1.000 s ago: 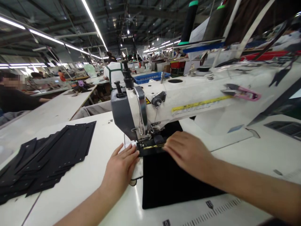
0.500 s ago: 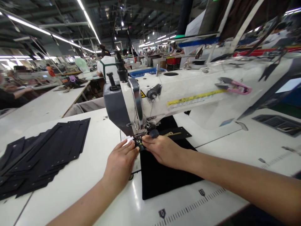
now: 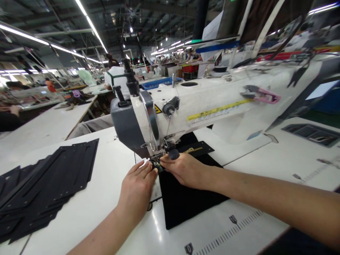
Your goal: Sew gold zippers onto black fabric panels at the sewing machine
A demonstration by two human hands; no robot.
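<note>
A black fabric piece (image 3: 186,198) lies under the head of a white sewing machine (image 3: 217,102). Across its far part is a black strip with a gold zipper (image 3: 196,150). My left hand (image 3: 138,184) rests just left of the presser foot (image 3: 156,161), fingers together and pressed down at the edge of the work. On the other side, my right hand (image 3: 183,169) presses the black piece with its fingers together, the fingertips close to the foot. What lies right beneath the fingertips is hidden.
Black flat panels (image 3: 53,177) are piled on the table at the left. Pink-handled snips (image 3: 261,95) lie on the machine arm. Behind stand a blue basket (image 3: 160,83) and a person in white (image 3: 117,79). A ruler scale (image 3: 225,235) runs along the front edge.
The view has shifted slightly. The near corner of the black piece has swung a little to the right relative to the machine. Both hands remain beside the presser foot.
</note>
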